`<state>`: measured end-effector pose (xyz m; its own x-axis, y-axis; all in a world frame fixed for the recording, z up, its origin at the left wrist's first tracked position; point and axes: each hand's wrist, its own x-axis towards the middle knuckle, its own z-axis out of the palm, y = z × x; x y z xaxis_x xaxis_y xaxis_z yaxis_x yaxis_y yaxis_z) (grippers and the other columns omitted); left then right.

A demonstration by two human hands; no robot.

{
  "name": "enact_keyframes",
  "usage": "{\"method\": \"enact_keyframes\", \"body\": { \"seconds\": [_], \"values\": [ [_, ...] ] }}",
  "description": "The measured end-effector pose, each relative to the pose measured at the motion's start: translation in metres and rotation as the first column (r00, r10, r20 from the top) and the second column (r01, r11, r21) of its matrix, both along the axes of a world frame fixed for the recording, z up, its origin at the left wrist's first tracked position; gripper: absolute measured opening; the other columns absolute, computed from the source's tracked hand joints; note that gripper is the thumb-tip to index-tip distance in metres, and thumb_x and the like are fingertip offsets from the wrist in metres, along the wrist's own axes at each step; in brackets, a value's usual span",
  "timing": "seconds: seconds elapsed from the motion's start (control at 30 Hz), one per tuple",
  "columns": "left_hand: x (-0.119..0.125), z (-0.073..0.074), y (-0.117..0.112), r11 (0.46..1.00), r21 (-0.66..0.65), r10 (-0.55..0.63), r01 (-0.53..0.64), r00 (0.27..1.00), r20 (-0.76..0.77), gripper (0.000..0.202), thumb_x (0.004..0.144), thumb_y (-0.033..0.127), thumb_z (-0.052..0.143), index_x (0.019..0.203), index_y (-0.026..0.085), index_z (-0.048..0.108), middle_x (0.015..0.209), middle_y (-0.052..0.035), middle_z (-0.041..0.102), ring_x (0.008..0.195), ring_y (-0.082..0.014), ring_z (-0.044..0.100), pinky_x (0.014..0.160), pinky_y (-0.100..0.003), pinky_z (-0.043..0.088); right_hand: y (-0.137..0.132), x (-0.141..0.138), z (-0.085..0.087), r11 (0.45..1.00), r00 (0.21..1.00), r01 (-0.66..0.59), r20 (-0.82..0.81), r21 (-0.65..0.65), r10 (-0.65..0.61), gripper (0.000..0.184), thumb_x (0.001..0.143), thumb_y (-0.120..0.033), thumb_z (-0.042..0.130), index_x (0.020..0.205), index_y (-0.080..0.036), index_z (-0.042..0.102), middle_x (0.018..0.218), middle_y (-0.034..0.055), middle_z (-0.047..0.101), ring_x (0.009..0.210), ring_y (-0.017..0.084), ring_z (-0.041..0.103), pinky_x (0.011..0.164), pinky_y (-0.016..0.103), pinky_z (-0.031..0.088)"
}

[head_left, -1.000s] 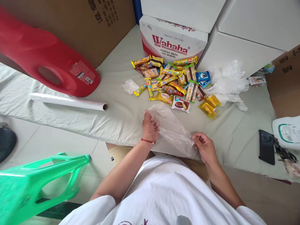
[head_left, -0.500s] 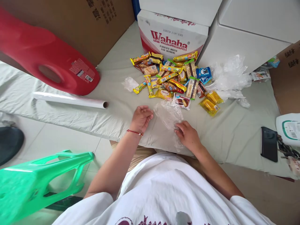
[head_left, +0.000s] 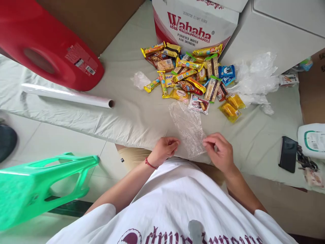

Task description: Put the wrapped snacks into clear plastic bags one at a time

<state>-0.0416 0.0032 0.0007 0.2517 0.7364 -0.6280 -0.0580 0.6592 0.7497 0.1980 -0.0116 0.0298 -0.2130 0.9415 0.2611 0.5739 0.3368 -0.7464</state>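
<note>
A clear plastic bag lies crumpled on the cloth-covered table near its front edge. My left hand, with a red string at the wrist, pinches the bag's near left corner. My right hand pinches its near right edge with thumb and fingers together. Beyond the bag lies a pile of wrapped snacks in yellow, red, green and blue wrappers. A chocolate-pie packet touches the bag's far end.
A Wahaha carton stands behind the snacks, with loose clear bags to its right. A cling-film roll and a red stool lie left; a green stool is on the floor. A black phone lies right.
Both hands drew back toward my body and took the bag's near corners. The bag, bunched half a second ago, now lies stretched out lengthwise. The camera tilted down.
</note>
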Motion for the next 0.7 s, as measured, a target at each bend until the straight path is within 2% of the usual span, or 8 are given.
{"method": "enact_keyframes", "body": {
  "seconds": [0.1, 0.17, 0.23, 0.33, 0.43, 0.5, 0.6, 0.7],
  "values": [
    [-0.001, 0.0, 0.006, 0.999, 0.015, 0.044, -0.045, 0.999, 0.014, 0.027, 0.068, 0.04, 0.077, 0.071, 0.015, 0.066, 0.055, 0.0044, 0.049, 0.04, -0.0051, 0.037, 0.04, -0.022, 0.019, -0.015, 0.007, -0.004, 0.941, 0.92, -0.337, 0.206, -0.023, 0.334, 0.017, 0.096, -0.03, 0.068, 0.112, -0.028, 0.071, 0.102, 0.0062, 0.069, 0.089, 0.019, 0.063, 0.077, 0.034, 0.055],
    [-0.003, 0.0, 0.008, 0.999, 0.028, 0.036, -0.037, 0.999, 0.022, 0.028, 0.068, 0.04, 0.078, 0.071, 0.015, 0.065, 0.056, 0.0043, 0.049, 0.041, -0.005, 0.037, 0.041, -0.021, 0.019, -0.021, 0.006, -0.016, 0.91, 0.854, -0.41, 0.324, -0.062, 0.407, 0.018, 0.096, -0.031, 0.068, 0.113, -0.027, 0.072, 0.103, 0.0076, 0.069, 0.091, 0.021, 0.062, 0.075, 0.035, 0.054],
    [-0.005, 0.0, 0.006, 0.998, 0.039, 0.04, -0.041, 0.999, 0.027, 0.029, 0.068, 0.041, 0.078, 0.072, 0.015, 0.065, 0.056, 0.0041, 0.049, 0.042, -0.0051, 0.037, 0.041, -0.021, 0.02, -0.024, 0.003, -0.029, 0.91, 0.837, -0.407, 0.363, -0.084, 0.408, 0.013, 0.099, -0.027, 0.062, 0.105, -0.026, 0.073, 0.096, 0.0069, 0.07, 0.086, 0.02, 0.062, 0.072, 0.033, 0.053],
    [-0.007, 0.001, -0.002, 0.996, 0.058, 0.07, -0.071, 0.997, 0.022, 0.031, 0.07, 0.043, 0.078, 0.074, 0.016, 0.065, 0.056, 0.0045, 0.048, 0.042, -0.0052, 0.037, 0.042, -0.022, 0.021, -0.026, -0.001, -0.04, 0.92, 0.878, -0.377, 0.272, -0.111, 0.393, 0.017, 0.102, -0.026, 0.057, 0.098, -0.025, 0.074, 0.087, 0.0047, 0.07, 0.082, 0.018, 0.064, 0.073, 0.032, 0.053],
    [-0.009, 0.003, -0.014, 0.998, 0.039, 0.04, -0.039, 0.999, -0.01, 0.031, 0.071, 0.045, 0.077, 0.073, 0.016, 0.065, 0.053, 0.0053, 0.044, 0.043, -0.0062, 0.036, 0.042, -0.022, 0.02, -0.029, -0.002, -0.038, 0.933, 0.916, -0.34, 0.182, -0.121, 0.357, 0.016, 0.101, -0.033, 0.059, 0.103, -0.026, 0.073, 0.092, 0.005, 0.072, 0.084, 0.018, 0.066, 0.074, 0.032, 0.055],
    [-0.011, 0.003, -0.022, 1.0, 0.01, -0.006, 0.006, 0.999, -0.036, 0.031, 0.071, 0.045, 0.076, 0.071, 0.016, 0.066, 0.051, 0.0054, 0.043, 0.043, -0.0068, 0.036, 0.042, -0.022, 0.02, -0.031, -0.003, -0.033, 0.944, 0.931, -0.309, 0.168, -0.112, 0.325, 0.018, 0.102, -0.033, 0.057, 0.1, -0.025, 0.073, 0.091, 0.0048, 0.071, 0.081, 0.017, 0.066, 0.071, 0.031, 0.054],
    [-0.013, 0.001, -0.031, 0.999, -0.019, -0.051, 0.05, 0.998, -0.047, 0.031, 0.071, 0.045, 0.075, 0.069, 0.015, 0.067, 0.05, 0.0063, 0.039, 0.043, -0.0066, 0.032, 0.042, -0.022, 0.021, -0.035, -0.008, -0.03, 0.958, 0.934, -0.277, 0.213, -0.074, 0.287, 0.021, 0.104, -0.029, 0.054, 0.095, -0.024, 0.073, 0.087, 0.0033, 0.071, 0.075, 0.014, 0.066, 0.067, 0.028, 0.051],
    [-0.015, -0.002, -0.035, 0.998, -0.011, -0.07, 0.069, 0.995, -0.065, 0.031, 0.071, 0.046, 0.074, 0.068, 0.016, 0.067, 0.049, 0.0064, 0.037, 0.044, -0.0067, 0.03, 0.042, -0.022, 0.02, -0.037, -0.016, -0.034, 0.957, 0.902, -0.284, 0.323, -0.05, 0.285, 0.015, 0.1, -0.034, 0.063, 0.1, -0.023, 0.073, 0.092, 0.0044, 0.071, 0.075, 0.015, 0.066, 0.065, 0.028, 0.05]
  ]
}}
